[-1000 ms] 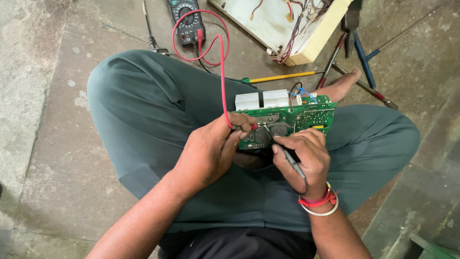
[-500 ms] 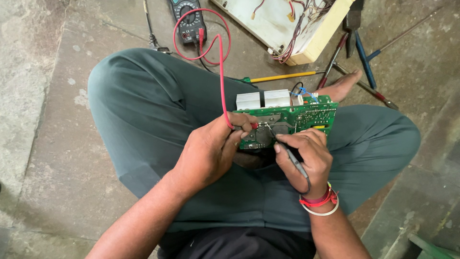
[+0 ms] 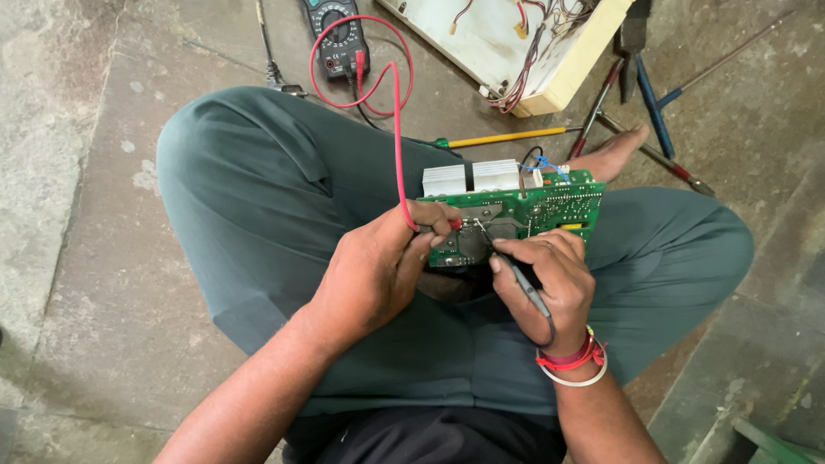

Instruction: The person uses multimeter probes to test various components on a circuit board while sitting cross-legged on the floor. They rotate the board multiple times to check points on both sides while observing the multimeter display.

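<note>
Resting the circuit board (image 3: 533, 210) on your lap, your left hand (image 3: 378, 271) pinches the red probe (image 3: 430, 225) against it while your right hand (image 3: 550, 279) grips the black probe (image 3: 516, 279) beside it, steadying both tips.

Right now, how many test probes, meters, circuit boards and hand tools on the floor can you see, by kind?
Test probes: 2, red probe in the left hand, black probe in the right hand
Multimeter: 1
Green circuit board: 1
Yellow-handled screwdriver: 1
Other long-handled tools at top right: at least 3, overlapping
Total: at least 8

Single head-worn view, looking steeply down, close over lap — floor (image 3: 103, 258) beyond
</note>
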